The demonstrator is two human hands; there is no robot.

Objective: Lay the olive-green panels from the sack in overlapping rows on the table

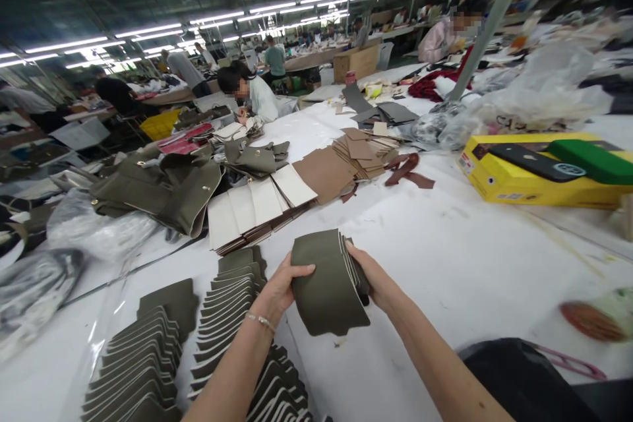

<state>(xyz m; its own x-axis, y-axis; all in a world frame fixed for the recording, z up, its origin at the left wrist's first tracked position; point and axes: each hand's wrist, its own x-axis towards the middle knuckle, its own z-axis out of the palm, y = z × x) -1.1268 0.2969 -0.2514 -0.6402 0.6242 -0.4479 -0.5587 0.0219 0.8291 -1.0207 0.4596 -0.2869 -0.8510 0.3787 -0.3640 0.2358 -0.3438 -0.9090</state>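
Observation:
Between my two hands is a small stack of olive-green leather pieces [326, 283], curved and held above the white table. My left hand [284, 282] grips its left edge, thumb across the top face. On the right edge, my right hand [370, 270] closes round the stack, with its fingers partly hidden behind. Left of my hands, overlapping olive pieces with pale edges lie in a fanned row [222, 303], partly covered by my left forearm. Another fanned row [143, 356] lies further left.
White-topped and brown panels [257, 204] lie fanned beyond my hands, beside olive bag parts [163, 191]. A yellow box [519, 178] carrying a black and a green item stands right. A brown strap [408, 171] lies mid-table. Plastic bags [534, 92] and a slanted post [489, 26] are behind; people work further back.

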